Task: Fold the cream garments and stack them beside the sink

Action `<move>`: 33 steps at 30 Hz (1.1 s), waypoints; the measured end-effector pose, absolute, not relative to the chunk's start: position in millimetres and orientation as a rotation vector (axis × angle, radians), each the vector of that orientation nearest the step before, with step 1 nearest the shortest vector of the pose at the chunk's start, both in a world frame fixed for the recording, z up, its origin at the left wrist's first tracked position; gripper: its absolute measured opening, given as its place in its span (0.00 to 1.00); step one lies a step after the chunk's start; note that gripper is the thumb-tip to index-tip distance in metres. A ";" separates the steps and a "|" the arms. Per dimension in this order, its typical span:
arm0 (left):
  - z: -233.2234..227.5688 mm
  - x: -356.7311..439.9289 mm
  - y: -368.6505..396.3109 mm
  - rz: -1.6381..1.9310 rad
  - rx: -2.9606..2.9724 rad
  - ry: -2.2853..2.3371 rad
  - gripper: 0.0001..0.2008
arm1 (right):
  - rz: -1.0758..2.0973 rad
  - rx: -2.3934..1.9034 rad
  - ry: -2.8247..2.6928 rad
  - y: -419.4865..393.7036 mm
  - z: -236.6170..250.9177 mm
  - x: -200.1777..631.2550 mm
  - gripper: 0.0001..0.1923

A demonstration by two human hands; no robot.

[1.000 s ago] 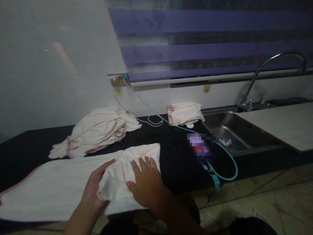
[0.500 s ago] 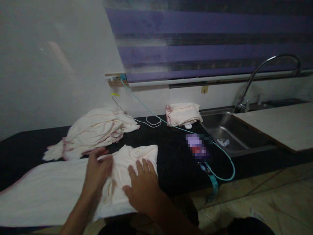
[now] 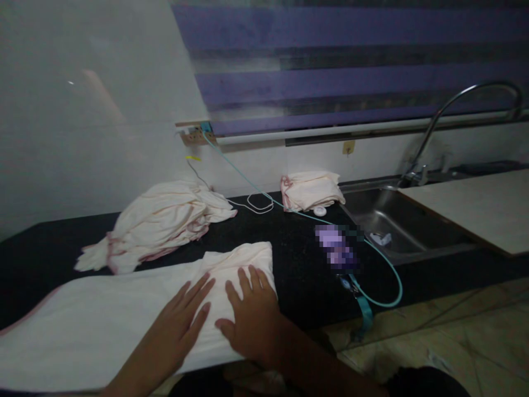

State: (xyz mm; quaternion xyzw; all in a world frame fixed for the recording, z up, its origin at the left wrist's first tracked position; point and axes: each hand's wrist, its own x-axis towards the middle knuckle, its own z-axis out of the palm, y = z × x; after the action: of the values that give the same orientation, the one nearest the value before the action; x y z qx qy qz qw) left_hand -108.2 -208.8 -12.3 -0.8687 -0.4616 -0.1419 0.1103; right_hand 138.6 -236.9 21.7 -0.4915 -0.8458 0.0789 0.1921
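Cream cloth (image 3: pixel 124 314) lies spread on the black counter (image 3: pixel 297 264); left hand (image 3: pixel 182 325) and right hand (image 3: pixel 250 320) press flat on it, fingers open, side by side near its right end

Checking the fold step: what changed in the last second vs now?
The left hand let go of the bunched fold of the cloth it gripped a second ago, swung up over it, and now lies flat, fingers spread, on the smoothed fold. The right hand stayed pressed flat on the cloth's right end. The crumpled pile, folded stack and teal cable kept their places.
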 end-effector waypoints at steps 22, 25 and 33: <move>30.6 19.4 -131.6 -0.659 -2.556 -1.680 0.26 | 0.190 -1.384 -2.428 -257.4 19.4 247.4 0.38; 30.9 20.1 -117.5 -0.555 -2.516 -1.709 0.22 | 0.200 -1.369 -2.435 -256.9 19.2 248.9 0.37; 22.6 -8.8 -165.2 -0.686 -2.424 -1.489 0.26 | 0.197 -1.346 -2.410 -254.6 12.0 249.8 0.37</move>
State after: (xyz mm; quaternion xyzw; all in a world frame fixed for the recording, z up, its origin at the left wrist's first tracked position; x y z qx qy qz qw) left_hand -8.8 -165.2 22.6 -0.8235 -0.5059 -0.2331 0.1075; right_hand 249.8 -254.6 12.0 -0.4778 -0.8557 0.0699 0.1860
